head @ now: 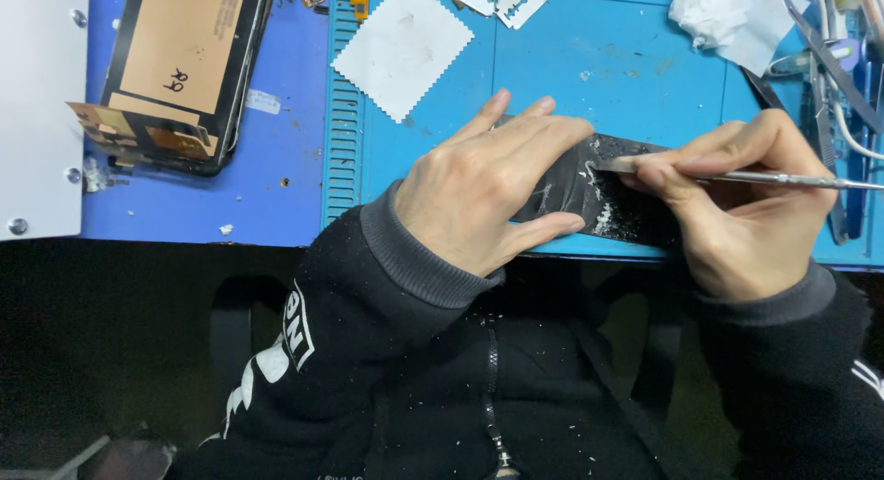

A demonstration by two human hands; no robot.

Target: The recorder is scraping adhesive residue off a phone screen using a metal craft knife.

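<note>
My left hand (479, 199) lies flat, fingers spread, pinning the dark panel (589, 199) to the blue mat (552, 66) at the bench's near edge. My right hand (732, 199) pinches a thin metal scraper (737, 176) — its tip is on the panel's surface. White residue (603, 218) lies curled and crumbled around the tip (some loosened, I judge), but streaks remain toward my left hand — so the scraping looks partway done.

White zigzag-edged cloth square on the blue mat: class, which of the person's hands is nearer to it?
Left. The left hand lies just below-right of the cloth square; the right hand is farther right.
</note>
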